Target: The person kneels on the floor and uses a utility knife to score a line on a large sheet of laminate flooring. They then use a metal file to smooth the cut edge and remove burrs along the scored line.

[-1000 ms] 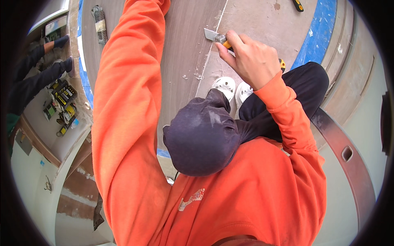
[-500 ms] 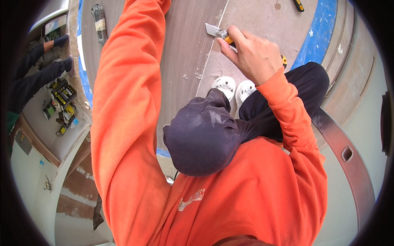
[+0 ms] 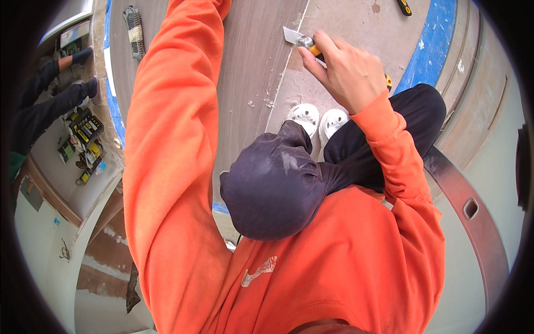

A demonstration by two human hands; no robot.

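My right hand (image 3: pixel 350 72) is closed around a utility knife (image 3: pixel 317 51) with a yellow and black handle and a broad, pale blade. Its blade lies over the narrow white seam (image 3: pixel 285 71) where grey wood-look flooring (image 3: pixel 247 72) meets bare beige floor. Whether the edge touches the surface I cannot tell. My left arm (image 3: pixel 172 128), in an orange sleeve, stretches forward past the upper edge, and the hand is out of the picture. Bits of pale debris (image 3: pixel 270 103) lie along the seam near my white shoes (image 3: pixel 303 116).
Blue tape (image 3: pixel 431 50) borders the floor at right. Another yellow-black handle (image 3: pixel 405 6) lies at the top. A long grey brush-like tool (image 3: pixel 134 32) rests on the flooring at left. Beyond it are another person's legs (image 3: pixel 50 92) and several tools (image 3: pixel 86 131).
My right hand has shifted slightly to the right with the knife, so the blade is a little farther right and its upper tip sits higher. My left arm stays nearly where it was.
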